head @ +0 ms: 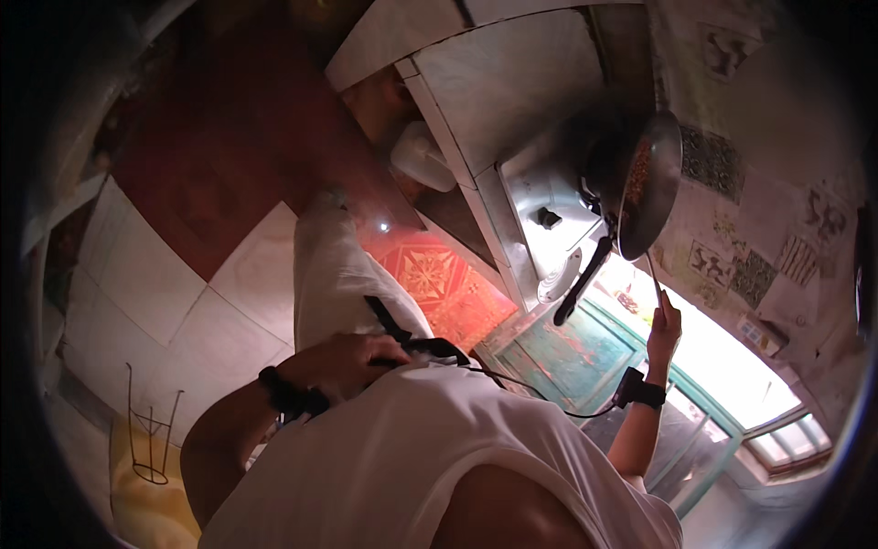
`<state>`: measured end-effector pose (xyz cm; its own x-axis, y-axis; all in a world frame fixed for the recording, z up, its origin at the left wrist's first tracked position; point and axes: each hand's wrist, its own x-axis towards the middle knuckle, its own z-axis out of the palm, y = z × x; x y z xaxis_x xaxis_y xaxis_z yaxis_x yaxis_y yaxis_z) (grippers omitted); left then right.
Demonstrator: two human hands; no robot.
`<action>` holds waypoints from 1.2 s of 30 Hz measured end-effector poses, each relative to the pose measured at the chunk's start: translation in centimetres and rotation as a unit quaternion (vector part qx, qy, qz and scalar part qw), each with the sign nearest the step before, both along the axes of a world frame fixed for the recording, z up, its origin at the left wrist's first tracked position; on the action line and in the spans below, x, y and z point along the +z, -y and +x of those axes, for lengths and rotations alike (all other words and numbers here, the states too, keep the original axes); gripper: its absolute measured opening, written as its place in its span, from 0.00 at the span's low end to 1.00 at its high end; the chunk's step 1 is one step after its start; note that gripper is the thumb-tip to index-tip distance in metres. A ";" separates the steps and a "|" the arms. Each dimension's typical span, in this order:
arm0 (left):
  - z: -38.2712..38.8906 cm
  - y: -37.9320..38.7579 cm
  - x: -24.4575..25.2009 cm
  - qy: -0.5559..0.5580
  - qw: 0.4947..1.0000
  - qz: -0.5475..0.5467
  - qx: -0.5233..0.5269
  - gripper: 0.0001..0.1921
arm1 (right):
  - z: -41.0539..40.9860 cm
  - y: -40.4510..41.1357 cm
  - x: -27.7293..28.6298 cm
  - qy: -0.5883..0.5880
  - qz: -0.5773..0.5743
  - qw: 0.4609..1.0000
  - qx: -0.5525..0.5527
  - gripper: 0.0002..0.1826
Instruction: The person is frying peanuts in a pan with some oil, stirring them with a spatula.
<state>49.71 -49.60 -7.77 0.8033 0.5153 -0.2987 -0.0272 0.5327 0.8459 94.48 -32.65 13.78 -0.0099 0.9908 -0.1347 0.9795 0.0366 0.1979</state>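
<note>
My right hand grips the thin handle of a metal cooking utensil. The utensil's far end is hidden by the wall of a frying pan. Small reddish-brown pieces lie in the pan, seen at a steep slant. The pan's black handle points away from the stove, with no hand on it. The pan is over a gas stove, whose black knob shows below. At my waist, my left hand rests against a black strap; its fingers are partly hidden.
A white plate sits beside the stove on the tiled counter. A plastic container stands under the counter. Beyond my right arm are a green wooden door and bright daylight. A metal stand is at the left. A cable runs to my right wrist.
</note>
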 end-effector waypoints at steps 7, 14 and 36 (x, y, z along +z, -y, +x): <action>0.2 4.8 -3.5 0.022 0.993 -0.091 0.064 0.18 | -1.7 -5.1 -2.2 0.057 0.052 0.997 0.015 0.19; 1.2 6.3 -5.2 0.029 0.995 -0.067 0.062 0.18 | 2.9 -10.3 -3.8 -0.017 0.021 0.997 0.076 0.21; 6.8 8.3 -10.2 0.106 0.988 -0.060 0.091 0.16 | 2.0 0.9 -0.1 -0.057 0.027 0.978 -0.197 0.21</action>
<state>56.51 -57.87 -18.01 0.7519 0.6282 -0.2002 -0.3022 0.5983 0.7421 96.52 -33.51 13.65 0.3625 0.9264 -0.1019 0.9314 -0.3559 0.0767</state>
